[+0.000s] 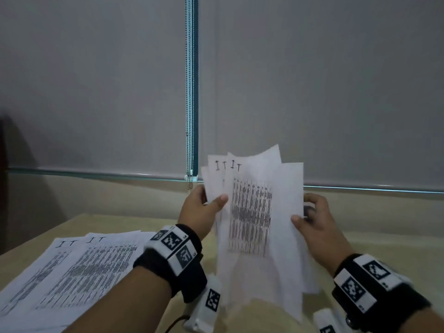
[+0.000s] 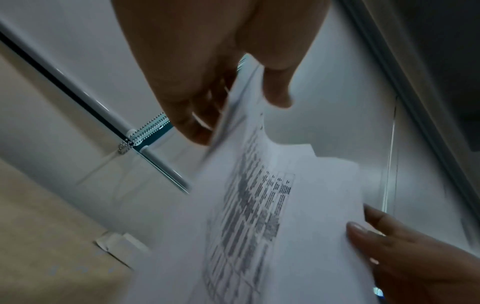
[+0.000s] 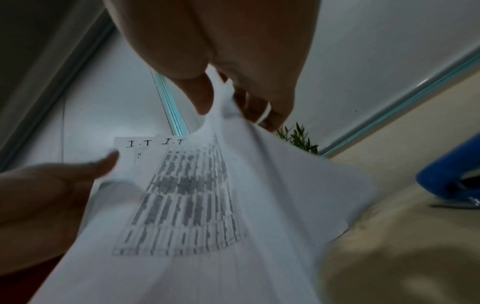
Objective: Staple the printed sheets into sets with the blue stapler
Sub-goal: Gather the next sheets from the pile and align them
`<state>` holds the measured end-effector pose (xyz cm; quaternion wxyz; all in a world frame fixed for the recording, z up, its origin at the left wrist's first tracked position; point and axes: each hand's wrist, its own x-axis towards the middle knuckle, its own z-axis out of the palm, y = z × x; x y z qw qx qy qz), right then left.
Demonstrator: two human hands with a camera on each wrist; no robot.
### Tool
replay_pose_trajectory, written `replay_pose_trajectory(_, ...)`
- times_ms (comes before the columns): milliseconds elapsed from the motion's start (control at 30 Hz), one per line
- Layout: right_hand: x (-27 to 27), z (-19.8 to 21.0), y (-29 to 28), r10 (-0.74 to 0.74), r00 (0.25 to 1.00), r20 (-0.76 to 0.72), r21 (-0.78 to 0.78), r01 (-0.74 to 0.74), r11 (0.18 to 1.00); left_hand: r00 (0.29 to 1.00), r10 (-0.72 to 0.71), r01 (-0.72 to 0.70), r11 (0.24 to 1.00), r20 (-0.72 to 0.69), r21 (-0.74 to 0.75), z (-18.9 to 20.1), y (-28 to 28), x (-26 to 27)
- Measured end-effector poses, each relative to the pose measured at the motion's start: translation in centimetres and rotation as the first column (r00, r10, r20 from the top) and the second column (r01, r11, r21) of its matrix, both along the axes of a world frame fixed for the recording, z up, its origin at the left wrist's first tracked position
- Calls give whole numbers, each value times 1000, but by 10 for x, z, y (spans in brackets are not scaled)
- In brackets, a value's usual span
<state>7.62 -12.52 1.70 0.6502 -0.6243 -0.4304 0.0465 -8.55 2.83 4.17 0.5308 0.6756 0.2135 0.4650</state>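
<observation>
Several printed sheets (image 1: pixel 254 212) marked "I.T" stand upright and fanned above the table, held between both hands. My left hand (image 1: pixel 204 207) pinches their left edge, thumb on the front and fingers behind. My right hand (image 1: pixel 312 219) pinches the right edge the same way. The left wrist view shows the sheets (image 2: pixel 259 205) under my left hand (image 2: pixel 233 98). In the right wrist view, the sheets (image 3: pixel 197 195) hang from my right hand (image 3: pixel 226 96), and the blue stapler (image 3: pixel 449 179) lies on the table at the right. The stapler is hidden in the head view.
Another spread of printed sheets (image 1: pixel 72 267) lies on the beige table (image 1: pixel 384 246) at the front left. Grey roller blinds (image 1: pixel 96 80) with a bead chain (image 1: pixel 189 92) cover the wall behind. A green plant (image 3: pixel 298 137) shows at the back right.
</observation>
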Motion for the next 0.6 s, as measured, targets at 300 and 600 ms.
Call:
replay_pose_trajectory(300,11,-4,-7,114,986,-119,83,-105,991,982,81,-64,993,169,-102,-1,17,-11)
replay_pose_trajectory(600,18,-1,-11,90,986,-142,164,-67,984,974,134,-115,987,182,-111,2,16,-11)
